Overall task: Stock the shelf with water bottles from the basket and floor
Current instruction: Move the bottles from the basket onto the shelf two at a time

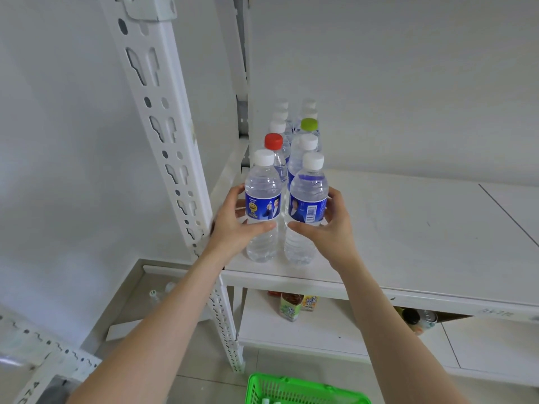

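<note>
Left hand (233, 225), right hand (326, 225) each wrapped round a bottle: left bottle (262, 199), right bottle (307, 199); full, heavyish, smooth; grip at label.

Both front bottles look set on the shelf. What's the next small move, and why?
Probably let go of both: the left hand and right hand each wrap a bottle standing upright at the shelf front, in line with both rows. Then reach to the green basket.

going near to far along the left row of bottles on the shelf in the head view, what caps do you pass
White-capped bottle held by the left hand (cap) → red cap → white cap → white cap → white cap, the farthest and blurriest.
</note>
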A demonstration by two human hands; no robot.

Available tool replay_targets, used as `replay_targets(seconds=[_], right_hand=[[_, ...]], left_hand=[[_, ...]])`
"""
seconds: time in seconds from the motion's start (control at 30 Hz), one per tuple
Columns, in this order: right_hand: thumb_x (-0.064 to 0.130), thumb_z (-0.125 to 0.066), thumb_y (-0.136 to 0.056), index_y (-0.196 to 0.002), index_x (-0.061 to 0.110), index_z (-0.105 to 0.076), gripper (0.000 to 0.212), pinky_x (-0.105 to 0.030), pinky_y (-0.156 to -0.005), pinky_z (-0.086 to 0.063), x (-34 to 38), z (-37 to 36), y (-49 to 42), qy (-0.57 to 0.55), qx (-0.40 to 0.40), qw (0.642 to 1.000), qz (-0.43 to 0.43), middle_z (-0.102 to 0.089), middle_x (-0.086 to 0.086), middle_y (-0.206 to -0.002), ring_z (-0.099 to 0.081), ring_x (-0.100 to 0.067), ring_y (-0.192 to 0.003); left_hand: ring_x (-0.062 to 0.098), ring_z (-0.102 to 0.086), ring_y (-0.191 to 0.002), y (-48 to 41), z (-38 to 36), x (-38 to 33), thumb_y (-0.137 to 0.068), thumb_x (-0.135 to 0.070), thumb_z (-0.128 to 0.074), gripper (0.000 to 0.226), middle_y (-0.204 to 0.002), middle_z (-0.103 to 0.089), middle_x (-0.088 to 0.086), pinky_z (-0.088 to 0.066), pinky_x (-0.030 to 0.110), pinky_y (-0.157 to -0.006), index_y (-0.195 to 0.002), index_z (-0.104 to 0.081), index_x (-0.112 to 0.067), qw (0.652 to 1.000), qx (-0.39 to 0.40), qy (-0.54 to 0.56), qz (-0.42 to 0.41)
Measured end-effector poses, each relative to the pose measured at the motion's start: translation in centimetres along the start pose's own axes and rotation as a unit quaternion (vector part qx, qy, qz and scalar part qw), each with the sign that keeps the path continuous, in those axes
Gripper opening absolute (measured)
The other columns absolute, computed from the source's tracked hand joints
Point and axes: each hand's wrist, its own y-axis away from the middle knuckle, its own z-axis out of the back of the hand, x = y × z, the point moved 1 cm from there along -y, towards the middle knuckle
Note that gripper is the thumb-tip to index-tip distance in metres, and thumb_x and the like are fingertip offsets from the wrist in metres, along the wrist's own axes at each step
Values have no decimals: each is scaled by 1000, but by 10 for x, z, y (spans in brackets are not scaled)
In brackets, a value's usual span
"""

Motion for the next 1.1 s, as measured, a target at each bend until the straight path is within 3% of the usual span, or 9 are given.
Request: replay_targets(seconds=[0.2,0.33,0.57,0.93,1.1], right_hand=[[7,-90,-60,-130,26,-46,84,-17,-75,-54,-1,-1,-8,-2,-1,1000,-5,-62,10,-119,-62,-4,-106],[7,-91,-58,-127,31,-46,86,-25,-78,-57,-2,-2,-13,18,1,1000,7,-61,10,-117,-61,-8,-105],[10,-90,-60,-129,32,-43,86,-27,-81,-57,-5,-1,-13,20,3,1000,8,-60,11,-119,-60,-11,-109],[11,-89,-64,-131,30,-43,83,-35,-85,-57,-9,2,-8,35,0,999,-5,-59,7,-123,-58,-15,-114],[18,-87,-67,-132,29,-44,79,-23,-84,-54,-8,0,-4,73,1,997,-8,-60,20,-117,-59,-4,-109]], left_hand=[[9,-60,-110,-6,0,-1,-58,-26,-92,85,-120,-61,-10,-50,19,-78,-128,-45,-38,1000,16,-6,1],[13,-61,-111,-8,-1,-1,-57,-23,-92,85,-122,-60,-7,-54,30,-87,-127,-45,-38,1000,20,6,1],[16,-60,-115,-11,-3,-1,-60,-19,-91,87,-126,-58,-5,-52,44,-96,-130,-43,-35,999,40,22,6],[11,-56,-118,-8,-3,0,-62,-18,-90,89,-131,-55,-9,-52,42,-97,-134,-39,-36,999,51,9,7],[-2,-52,-114,-5,-3,-2,-65,-20,-88,86,-124,-54,-20,-48,35,-98,-133,-38,-39,998,51,-36,-3]])
